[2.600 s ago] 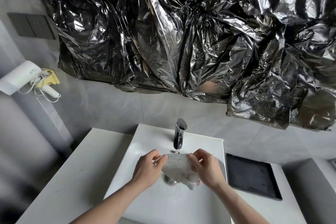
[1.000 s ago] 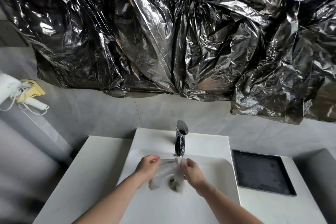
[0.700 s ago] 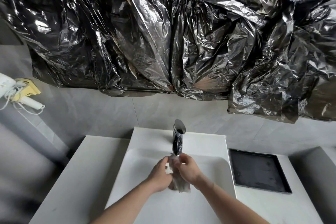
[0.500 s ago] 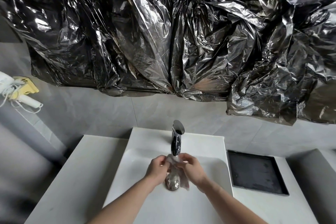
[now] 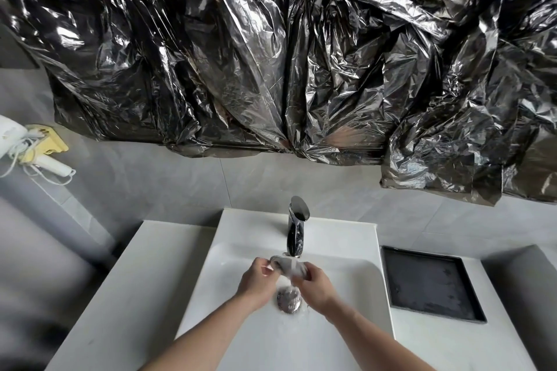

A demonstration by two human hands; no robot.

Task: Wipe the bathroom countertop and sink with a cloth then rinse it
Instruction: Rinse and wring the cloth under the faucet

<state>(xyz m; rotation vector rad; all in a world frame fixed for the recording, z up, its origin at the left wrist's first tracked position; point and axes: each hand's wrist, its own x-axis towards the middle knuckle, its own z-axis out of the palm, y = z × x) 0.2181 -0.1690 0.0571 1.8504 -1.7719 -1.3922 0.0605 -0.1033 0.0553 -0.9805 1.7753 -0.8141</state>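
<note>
A wet grey cloth [image 5: 286,266] is bunched into a small wad under the chrome tap [image 5: 297,227], and a stream of water runs onto it and down to the metal drain [image 5: 288,300]. My left hand [image 5: 256,281] grips the cloth's left end and my right hand [image 5: 313,286] grips its right end, both over the middle of the white sink [image 5: 241,253]. The white countertop [image 5: 126,286] lies on either side of the basin.
A black square tray [image 5: 431,283] sits on the counter to the right of the sink. Crumpled black plastic sheeting [image 5: 271,54] covers the wall above. A white hair dryer [image 5: 18,144] with its cord hangs on the left wall.
The cloth was spread between my hands, then gathered into a tight wad. My hands closed together under the tap, and water now runs over the cloth.
</note>
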